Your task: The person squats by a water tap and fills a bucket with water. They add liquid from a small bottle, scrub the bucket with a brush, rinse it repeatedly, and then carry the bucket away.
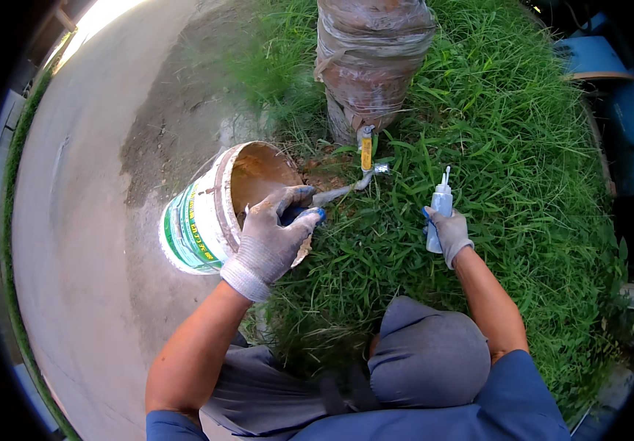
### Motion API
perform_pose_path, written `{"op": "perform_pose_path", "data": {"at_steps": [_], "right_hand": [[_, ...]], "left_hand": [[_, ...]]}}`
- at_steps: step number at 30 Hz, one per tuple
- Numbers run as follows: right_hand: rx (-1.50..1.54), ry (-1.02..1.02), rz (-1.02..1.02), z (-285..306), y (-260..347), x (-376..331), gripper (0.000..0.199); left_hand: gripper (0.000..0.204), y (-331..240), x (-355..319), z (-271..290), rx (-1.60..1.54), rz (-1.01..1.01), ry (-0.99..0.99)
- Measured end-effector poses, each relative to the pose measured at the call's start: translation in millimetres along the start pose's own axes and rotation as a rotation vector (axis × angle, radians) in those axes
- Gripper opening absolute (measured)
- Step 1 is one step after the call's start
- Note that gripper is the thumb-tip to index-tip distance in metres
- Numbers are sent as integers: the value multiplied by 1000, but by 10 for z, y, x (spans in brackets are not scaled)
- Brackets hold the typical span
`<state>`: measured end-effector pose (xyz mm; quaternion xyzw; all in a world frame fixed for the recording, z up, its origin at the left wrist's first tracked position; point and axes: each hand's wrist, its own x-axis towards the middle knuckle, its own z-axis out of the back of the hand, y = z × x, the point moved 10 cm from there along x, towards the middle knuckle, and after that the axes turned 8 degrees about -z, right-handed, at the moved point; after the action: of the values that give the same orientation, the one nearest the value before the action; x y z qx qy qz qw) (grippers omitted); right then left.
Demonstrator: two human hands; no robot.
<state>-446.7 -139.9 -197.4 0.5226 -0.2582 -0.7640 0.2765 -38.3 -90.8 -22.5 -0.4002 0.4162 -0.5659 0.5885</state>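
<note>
My left hand [271, 234], in a grey-white glove with blue fingertips, is closed at the free end of a thin grey pipe [343, 192]. Its fingers partly hide that end. The pipe bends up to a valve with a yellow lever [366, 151], at the foot of a thick, plastic-wrapped column [376, 66]. Behind the left hand, a white and green bucket [210, 209] leans over, its mouth toward the pipe and its inside coated tan. Off to the right, my right hand [451, 234], also gloved, grips a small translucent squeeze bottle [440, 202] upright, its thin white nozzle pointing up.
Tall grass [515, 147] surrounds the column and spreads to the right. A concrete pavement [82, 220] lies on the left, with a dark damp or dirty patch beside the bucket. Blue equipment [596, 59] stands at the far right. My bent knee [431, 353] is close below the hands.
</note>
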Motion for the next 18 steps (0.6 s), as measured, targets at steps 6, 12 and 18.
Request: {"op": "perform_pose_path", "data": {"at_steps": [6,12,18], "right_hand": [[-945,-744,269,1067,488,264,74],[-710,-75,554,-681,1334,-566,46],[-680,118,469,-1356,1198,-86,46]], "left_hand": [[47,-388,139,674,218,-224,-286],[58,-71,26,1152,759,-120,-453],[85,437,0,1037,816,329,-128]]}}
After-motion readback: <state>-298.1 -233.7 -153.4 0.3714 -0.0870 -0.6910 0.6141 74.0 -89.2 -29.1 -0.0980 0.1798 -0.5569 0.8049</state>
